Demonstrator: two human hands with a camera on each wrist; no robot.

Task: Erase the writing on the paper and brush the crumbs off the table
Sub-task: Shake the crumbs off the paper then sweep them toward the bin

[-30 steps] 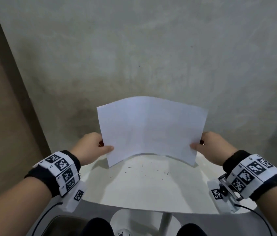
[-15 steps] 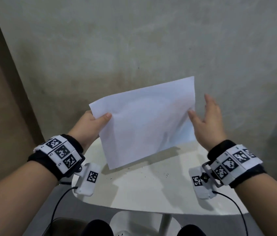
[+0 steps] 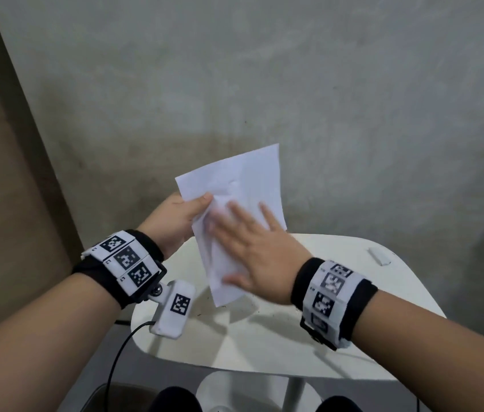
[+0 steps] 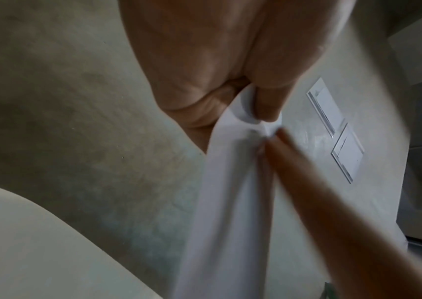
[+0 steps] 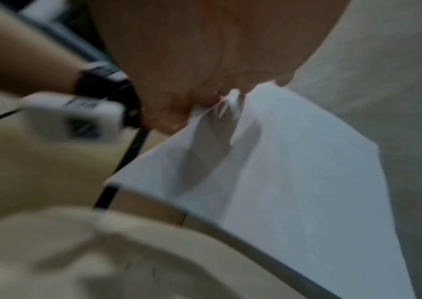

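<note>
Here the paper [image 3: 235, 203] is held nearly upright in the air above the far edge of the table [image 3: 368, 295], a position judged to let eraser crumbs [image 3: 267, 315] fall away from the sheet. The left hand [image 3: 175, 221] pinches its left edge between thumb and fingers. The right hand [image 3: 252, 251], fingers straight and spread, lies flat against the sheet's face, apparently wiping it clean.

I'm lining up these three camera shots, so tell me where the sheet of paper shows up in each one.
Head: the paper is at centre, raised above the table, partly behind the right hand.
Left wrist: a narrow white strip hanging from the picture's middle to the bottom edge.
Right wrist: a broad pale sheet over the right half, blurred.
Shared landmark: the left hand pinching the paper's edge, seen in all three.
</note>
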